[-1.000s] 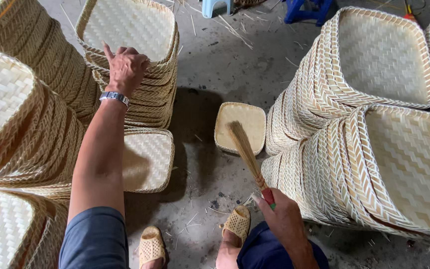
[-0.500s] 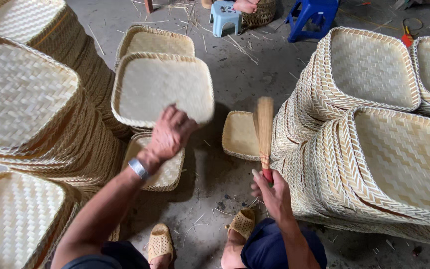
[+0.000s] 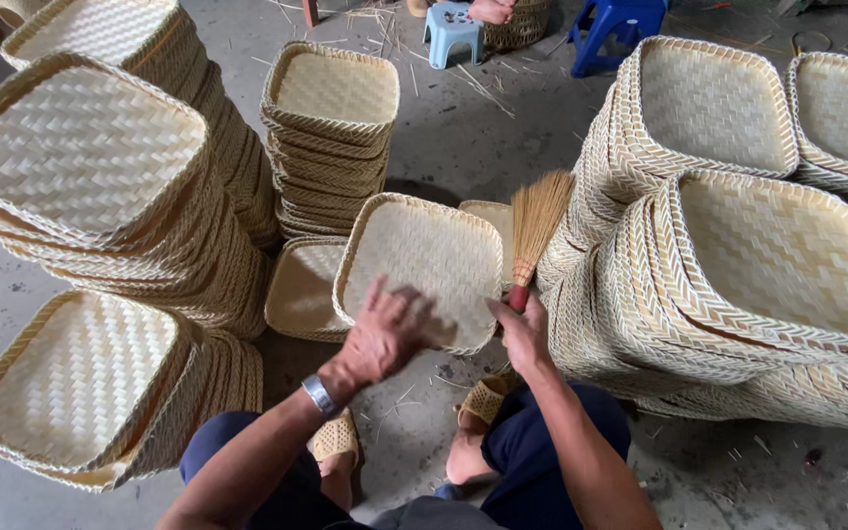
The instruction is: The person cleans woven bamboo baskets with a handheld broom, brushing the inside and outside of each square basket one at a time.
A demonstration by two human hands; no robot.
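I am gripping a tray (image 3: 422, 257) with my left hand (image 3: 380, 339), fingers curled on its rim, while my right hand (image 3: 522, 334) is clenching a brush (image 3: 534, 228) beside stacked trays (image 3: 331, 147).

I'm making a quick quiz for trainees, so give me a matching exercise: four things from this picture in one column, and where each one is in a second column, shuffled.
Things:
1. square woven bamboo tray
2. small straw hand broom with a red grip
3. pale blue plastic stool
4. silver wristwatch

Places:
A. on the concrete floor at the top of the view
B. on the left wrist
C. held tilted up by the left hand
D. gripped upright in the right hand

Pairs: 1-C, 2-D, 3-A, 4-B
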